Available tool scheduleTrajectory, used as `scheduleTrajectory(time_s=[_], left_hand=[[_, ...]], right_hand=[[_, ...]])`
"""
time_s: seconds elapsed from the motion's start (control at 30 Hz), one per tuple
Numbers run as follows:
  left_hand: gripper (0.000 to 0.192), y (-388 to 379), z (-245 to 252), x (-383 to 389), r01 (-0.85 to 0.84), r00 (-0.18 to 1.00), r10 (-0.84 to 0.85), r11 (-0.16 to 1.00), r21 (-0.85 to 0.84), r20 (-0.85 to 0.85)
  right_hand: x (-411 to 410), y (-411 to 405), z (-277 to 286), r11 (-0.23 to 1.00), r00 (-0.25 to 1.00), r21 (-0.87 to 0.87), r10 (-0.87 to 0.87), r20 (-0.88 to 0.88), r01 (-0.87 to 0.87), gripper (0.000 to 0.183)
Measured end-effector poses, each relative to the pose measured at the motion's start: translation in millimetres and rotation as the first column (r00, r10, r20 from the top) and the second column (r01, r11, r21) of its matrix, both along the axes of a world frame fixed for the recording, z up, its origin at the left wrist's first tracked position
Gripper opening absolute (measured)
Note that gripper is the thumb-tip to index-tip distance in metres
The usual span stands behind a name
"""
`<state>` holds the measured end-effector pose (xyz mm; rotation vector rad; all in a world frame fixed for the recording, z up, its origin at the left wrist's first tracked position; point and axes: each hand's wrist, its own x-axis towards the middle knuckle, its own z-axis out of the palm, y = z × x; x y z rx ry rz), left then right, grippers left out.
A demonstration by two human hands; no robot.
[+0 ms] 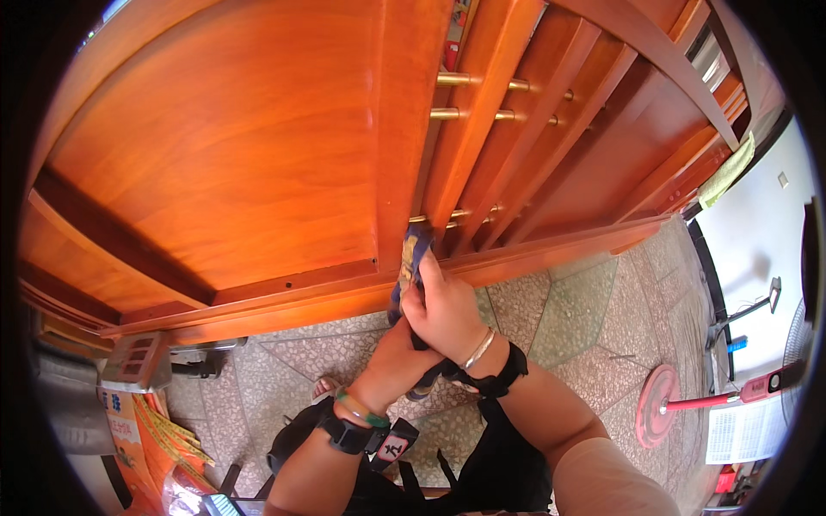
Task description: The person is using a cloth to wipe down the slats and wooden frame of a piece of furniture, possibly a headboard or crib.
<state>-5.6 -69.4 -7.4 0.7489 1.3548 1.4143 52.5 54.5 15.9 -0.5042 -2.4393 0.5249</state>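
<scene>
A large varnished wooden panel with slats fills the upper view, its slats joined by brass-coloured rods. My right hand grips a dark blue cloth with a yellow pattern, which touches the panel near the lower end of the slats. Just below and to the left, my left hand is closed around the lower part of the same cloth, whose end hangs beneath the hands. Much of the cloth is hidden by my fingers.
A pink-based standing fan is on the stone-patterned floor at right. A light green cloth hangs at the panel's right end. At lower left are an orange printed bag, a yellow measuring tape and a metal container.
</scene>
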Motion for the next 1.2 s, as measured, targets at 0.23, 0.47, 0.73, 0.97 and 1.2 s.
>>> scheduleTrajectory(time_s=[0.23,0.47,0.73,0.97,1.2], left_hand=[[0.056,11,6,2,-0.173,0.972,0.169,0.985,0.014,0.163],[0.058,10,-3,0,-0.06,0.996,0.062,0.998,-0.035,0.069],[0.059,10,11,6,0.073,0.989,-0.09,0.988,-0.138,-0.116],[0.055,14,7,2,-0.171,0.984,0.17,0.985,0.009,0.042],[0.052,14,0,-4,-0.144,0.985,0.141,0.989,0.035,0.095]], right_hand=[[-16,1,9,0.992,0.991,-0.02,-0.123,0.062,0.124,0.067],[-5,5,3,0.995,0.99,0.043,-0.099,0.097,0.095,0.061],[13,5,-8,0.997,0.996,0.071,-0.046,0.074,0.041,0.058],[-15,4,6,0.996,0.994,0.004,-0.087,0.068,0.087,0.065],[0,21,1,0.999,0.996,0.039,-0.006,0.088,0.002,0.066]])
